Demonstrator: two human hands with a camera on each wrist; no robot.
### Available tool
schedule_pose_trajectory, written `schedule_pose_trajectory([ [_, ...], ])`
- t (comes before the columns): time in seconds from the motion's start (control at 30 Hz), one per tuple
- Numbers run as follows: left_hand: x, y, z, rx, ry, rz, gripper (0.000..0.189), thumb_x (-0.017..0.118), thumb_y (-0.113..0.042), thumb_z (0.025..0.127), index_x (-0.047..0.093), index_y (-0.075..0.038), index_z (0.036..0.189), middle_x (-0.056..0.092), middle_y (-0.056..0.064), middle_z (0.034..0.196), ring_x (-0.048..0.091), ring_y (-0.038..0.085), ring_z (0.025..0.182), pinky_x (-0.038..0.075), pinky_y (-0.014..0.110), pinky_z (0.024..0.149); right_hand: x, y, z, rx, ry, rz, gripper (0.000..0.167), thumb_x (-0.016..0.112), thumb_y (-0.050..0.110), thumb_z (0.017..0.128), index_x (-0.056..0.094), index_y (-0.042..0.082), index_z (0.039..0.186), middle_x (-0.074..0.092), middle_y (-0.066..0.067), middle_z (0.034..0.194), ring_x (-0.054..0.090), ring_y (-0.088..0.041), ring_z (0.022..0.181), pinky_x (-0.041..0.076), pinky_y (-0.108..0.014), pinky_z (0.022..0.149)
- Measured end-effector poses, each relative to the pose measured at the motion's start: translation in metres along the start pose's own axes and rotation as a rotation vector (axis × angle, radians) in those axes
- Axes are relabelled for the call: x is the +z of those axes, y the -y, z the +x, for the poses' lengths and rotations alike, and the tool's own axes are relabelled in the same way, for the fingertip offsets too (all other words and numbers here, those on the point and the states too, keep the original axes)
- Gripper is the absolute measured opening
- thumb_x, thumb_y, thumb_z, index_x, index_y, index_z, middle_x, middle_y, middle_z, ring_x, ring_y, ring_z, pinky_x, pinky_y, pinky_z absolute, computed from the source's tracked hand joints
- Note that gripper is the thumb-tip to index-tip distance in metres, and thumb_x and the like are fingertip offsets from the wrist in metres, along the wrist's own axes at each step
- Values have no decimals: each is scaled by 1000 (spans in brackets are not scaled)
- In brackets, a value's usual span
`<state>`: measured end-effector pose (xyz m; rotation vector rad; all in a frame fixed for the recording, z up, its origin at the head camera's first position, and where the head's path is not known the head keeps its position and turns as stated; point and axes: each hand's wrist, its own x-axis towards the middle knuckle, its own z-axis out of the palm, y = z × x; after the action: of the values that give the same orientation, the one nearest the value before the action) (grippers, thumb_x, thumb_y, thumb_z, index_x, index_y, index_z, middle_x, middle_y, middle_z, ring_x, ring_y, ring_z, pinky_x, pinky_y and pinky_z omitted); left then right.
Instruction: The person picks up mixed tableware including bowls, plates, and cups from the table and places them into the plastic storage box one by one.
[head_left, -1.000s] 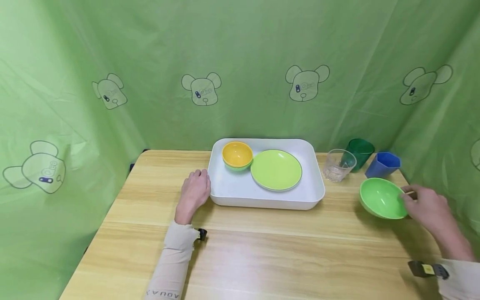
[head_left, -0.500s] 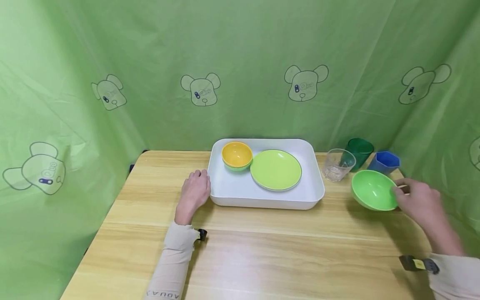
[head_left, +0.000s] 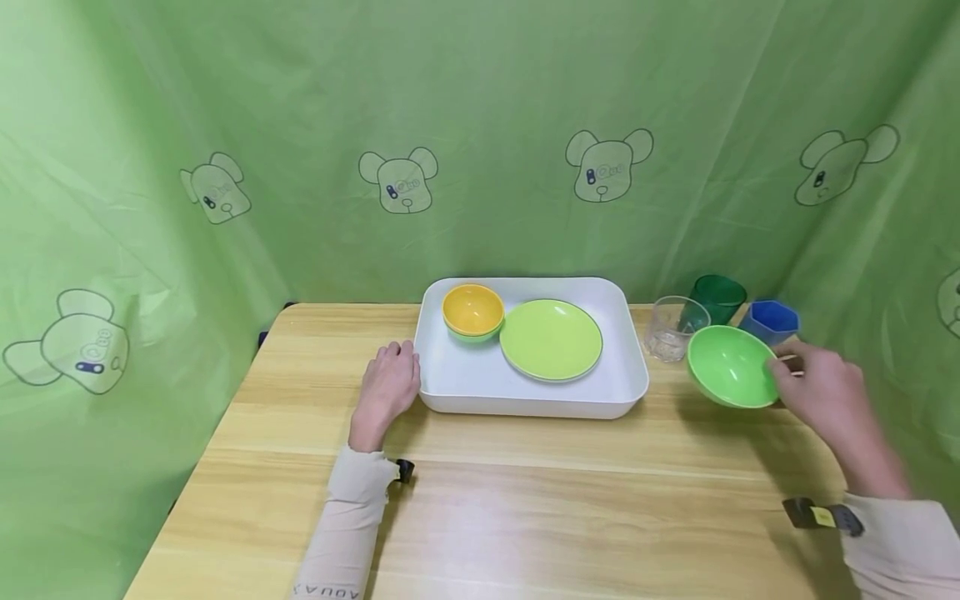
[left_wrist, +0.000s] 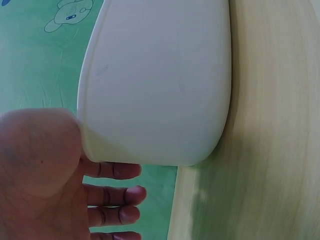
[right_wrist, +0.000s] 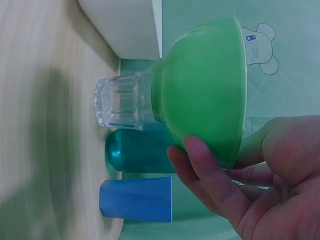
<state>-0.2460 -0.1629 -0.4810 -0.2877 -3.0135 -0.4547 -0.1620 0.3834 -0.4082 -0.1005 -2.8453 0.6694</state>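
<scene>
Pinching green bowl with right hand, near blue cup just past its fingers, and gripping tray with left hand.

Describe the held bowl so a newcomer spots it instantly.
A white tray stands on the wooden table. To its right, the right hand holds a green bowl by its rim. Unlike the stacked bowls in the tray, it hangs in mid-air.

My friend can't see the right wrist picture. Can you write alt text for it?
A right hand grips a green bowl by its rim. Past it, in this sideways view, a clear glass, dark green cup and blue cup stand on a wooden table near a white tray.
</scene>
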Motion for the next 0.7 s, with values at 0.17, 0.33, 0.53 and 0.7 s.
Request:
schedule_pose_trajectory([
  [0.17,0,-1,0,-9,9,-5,34,36,-21,110,58,3,119,59,22,113,56,38,103,51,53,85,1,8,2,-6,8,26,36,54,13,102,58,-16,124,66,-38,109,69,-51,88,48,-28,55],
  [0.33,-1,-1,-1,-7,9,-4,33,35,-20,110,58,3,117,59,22,112,56,39,102,51,53,85,3,19,5,-2,12,46,39,55,13,103,57,-19,126,65,-39,107,68,-48,83,48,-25,52],
  [0.53,1,-1,-1,-5,8,-1,33,36,-20,110,58,4,118,59,22,112,55,39,102,51,53,85,7,32,11,-28,-12,44,38,56,13,102,58,-18,123,66,-37,105,67,-43,78,48,-29,53],
  [0.7,0,-1,-1,2,-6,7,32,37,-19,110,58,4,116,59,22,111,56,39,101,51,53,83,12,42,16,-62,-22,65,34,57,11,102,60,-18,119,65,-38,103,66,-45,78,48,-29,53],
])
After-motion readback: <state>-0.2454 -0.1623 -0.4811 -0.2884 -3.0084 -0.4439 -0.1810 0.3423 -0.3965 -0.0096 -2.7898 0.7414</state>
